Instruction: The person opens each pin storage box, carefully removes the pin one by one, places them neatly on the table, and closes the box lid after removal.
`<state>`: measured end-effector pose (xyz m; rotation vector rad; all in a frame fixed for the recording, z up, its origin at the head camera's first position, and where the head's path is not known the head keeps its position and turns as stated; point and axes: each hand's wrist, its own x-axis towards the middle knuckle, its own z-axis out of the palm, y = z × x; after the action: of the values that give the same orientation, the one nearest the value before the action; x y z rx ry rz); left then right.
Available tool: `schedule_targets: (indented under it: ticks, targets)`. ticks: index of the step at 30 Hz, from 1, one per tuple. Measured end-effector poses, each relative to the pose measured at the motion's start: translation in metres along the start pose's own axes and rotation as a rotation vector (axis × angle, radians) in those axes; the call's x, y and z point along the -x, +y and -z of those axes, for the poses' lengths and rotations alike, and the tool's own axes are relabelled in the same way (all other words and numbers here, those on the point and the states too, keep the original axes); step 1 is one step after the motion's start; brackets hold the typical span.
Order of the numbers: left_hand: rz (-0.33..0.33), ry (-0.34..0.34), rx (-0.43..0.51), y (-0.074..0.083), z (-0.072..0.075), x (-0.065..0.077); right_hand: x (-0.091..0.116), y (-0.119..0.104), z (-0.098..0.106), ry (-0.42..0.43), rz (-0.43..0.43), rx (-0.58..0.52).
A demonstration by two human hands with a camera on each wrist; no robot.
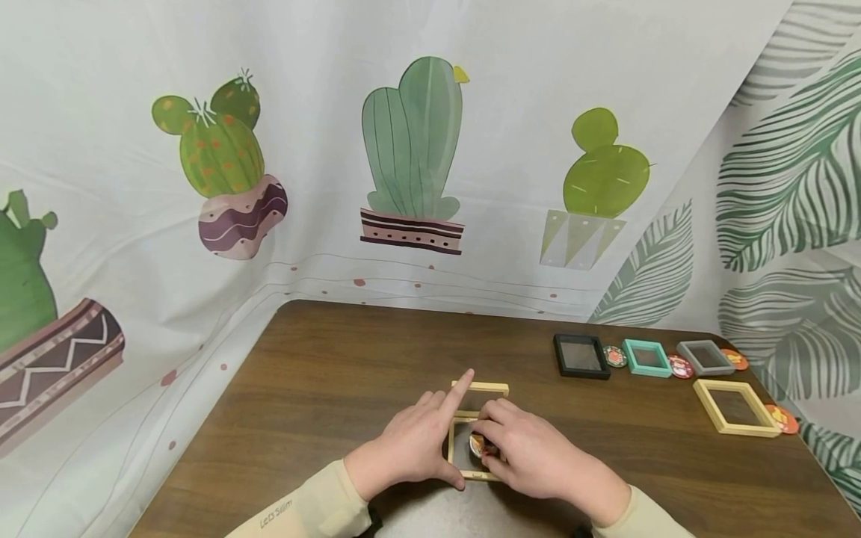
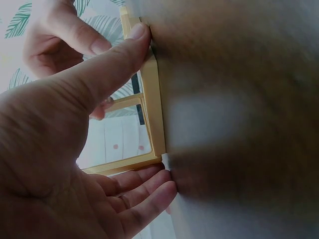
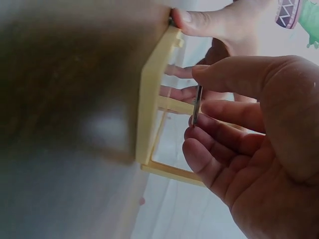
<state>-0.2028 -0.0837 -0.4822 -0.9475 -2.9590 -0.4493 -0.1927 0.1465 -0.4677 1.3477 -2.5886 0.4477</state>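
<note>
A yellow display frame (image 1: 474, 475) with a clear film window lies on the table in front of me, a second yellow rim (image 1: 494, 388) spread out beyond it. My left hand (image 1: 420, 441) is spread along its left side, thumb touching the near edge, fingers straight by the side edge. Over the window my right hand (image 1: 528, 448) pinches a round coin-like disc (image 1: 477, 446) between thumb and fingers. In the right wrist view the disc (image 3: 198, 105) appears edge-on, thin, apart from the frame (image 3: 149, 99). Fingers hide part of its face.
At the right back stand a black frame (image 1: 581, 372), a turquoise frame (image 1: 647, 370), a grey frame (image 1: 706, 368) and another yellow frame (image 1: 738, 430), with round chips (image 1: 681, 366) beside them. A cactus-print curtain (image 1: 316, 149) hangs behind the brown table (image 1: 323, 373).
</note>
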Motion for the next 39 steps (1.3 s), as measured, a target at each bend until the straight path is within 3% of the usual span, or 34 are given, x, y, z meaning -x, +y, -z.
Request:
schedule_targets:
  ticks: [10, 21, 39]
  targets:
    - [0.0, 0.001, 0.008, 0.0, 0.0, 0.0, -0.001, 0.001, 0.021, 0.047, 0.015, 0.009]
    - [-0.013, 0.009, -0.005, 0.001, 0.0, -0.001, 0.003, 0.011, 0.051, 0.125, -0.028, 0.025]
    - [-0.008, 0.014, -0.012, 0.001, -0.001, 0.0, 0.025, 0.056, 0.084, 0.241, -0.197, 0.118]
